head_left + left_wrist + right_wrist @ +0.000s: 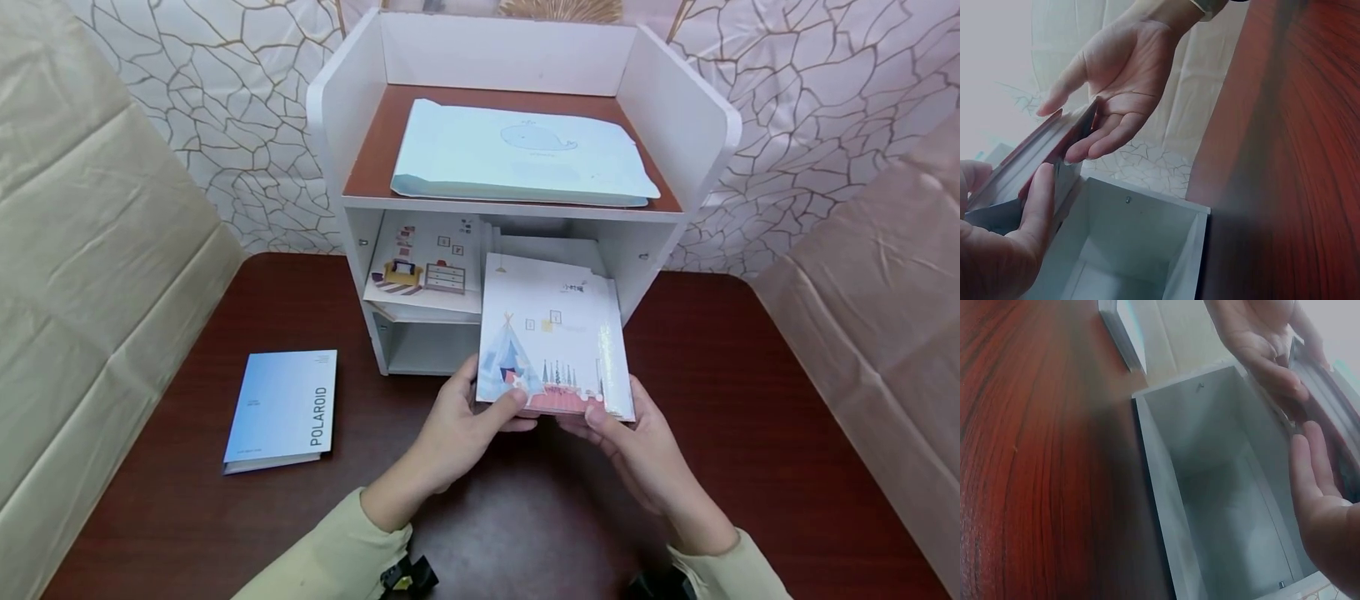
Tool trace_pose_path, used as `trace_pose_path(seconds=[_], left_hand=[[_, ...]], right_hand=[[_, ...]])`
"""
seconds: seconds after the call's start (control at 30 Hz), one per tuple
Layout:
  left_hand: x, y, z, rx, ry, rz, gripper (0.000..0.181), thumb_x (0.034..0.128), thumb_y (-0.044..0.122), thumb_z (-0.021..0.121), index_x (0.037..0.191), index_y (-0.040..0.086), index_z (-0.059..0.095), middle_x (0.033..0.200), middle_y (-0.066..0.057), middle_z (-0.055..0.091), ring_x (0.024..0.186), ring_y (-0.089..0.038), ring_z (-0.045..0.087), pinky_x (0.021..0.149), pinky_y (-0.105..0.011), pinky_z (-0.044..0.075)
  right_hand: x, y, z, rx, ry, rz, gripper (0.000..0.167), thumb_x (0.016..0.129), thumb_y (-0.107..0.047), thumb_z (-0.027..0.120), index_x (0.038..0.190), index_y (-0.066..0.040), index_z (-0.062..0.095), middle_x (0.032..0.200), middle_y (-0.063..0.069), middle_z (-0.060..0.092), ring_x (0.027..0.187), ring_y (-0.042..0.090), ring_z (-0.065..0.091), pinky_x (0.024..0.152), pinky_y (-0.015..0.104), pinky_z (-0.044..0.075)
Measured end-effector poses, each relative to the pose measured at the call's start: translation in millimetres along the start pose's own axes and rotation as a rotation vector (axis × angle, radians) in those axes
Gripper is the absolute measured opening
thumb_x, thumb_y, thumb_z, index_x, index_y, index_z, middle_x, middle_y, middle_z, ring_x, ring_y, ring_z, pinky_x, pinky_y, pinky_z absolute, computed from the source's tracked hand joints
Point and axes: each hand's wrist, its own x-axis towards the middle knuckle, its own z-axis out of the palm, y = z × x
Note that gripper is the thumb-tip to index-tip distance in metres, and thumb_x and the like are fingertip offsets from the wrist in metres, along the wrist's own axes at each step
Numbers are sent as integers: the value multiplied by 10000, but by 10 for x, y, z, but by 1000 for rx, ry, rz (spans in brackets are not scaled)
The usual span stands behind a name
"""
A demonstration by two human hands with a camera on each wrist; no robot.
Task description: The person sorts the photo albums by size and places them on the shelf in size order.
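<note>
Head view: the left hand (468, 425) and the right hand (648, 450) both grasp a white book (555, 333) with a tent picture, thumbs on its cover at the near edge and fingers beneath. Whether it is one book or several stacked, I cannot tell. It is held in front of the right half of a white shelf's (506, 54) middle level, its far end near the front of that level. Left of it, on that level, lies a book with furniture drawings (431, 258). A pale whale book (517, 154) lies on top; a blue book (285, 408) rests on the table (187, 533), to the left.
</note>
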Motion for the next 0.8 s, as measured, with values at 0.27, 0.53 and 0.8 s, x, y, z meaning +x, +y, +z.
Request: trace_pose_path(seconds=[0.27, 0.53, 0.8], left_hand=[[90, 67, 4, -156, 11, -101, 506, 926, 141, 673, 1355, 41, 423, 1244, -222, 565, 1033, -372, 639, 856, -501, 513], [255, 99, -23, -254, 93, -212, 492, 894, 167, 717, 1303, 16, 490, 1182, -227, 621, 1015, -337, 653, 891, -443, 510], [431, 94, -11, -328, 172, -269, 465, 900, 157, 709, 1269, -23, 491, 1171, -230, 623, 1031, -295, 647, 911, -399, 502]], right_hand=[[80, -31, 38, 28, 46, -50, 417, 992, 39, 471, 1386, 2, 338, 1238, 166, 578, 1054, 245, 638, 910, 443, 494], [230, -33, 99, 48, 100, -70, 381, 1019, -54, 468, 1380, 20, 370, 1197, 173, 608, 1008, 250, 664, 916, 430, 491], [409, -16, 141, 57, 197, -62, 388, 1013, -179, 518, 1326, 30, 424, 1099, 146, 666, 957, 215, 676, 911, 393, 500]])
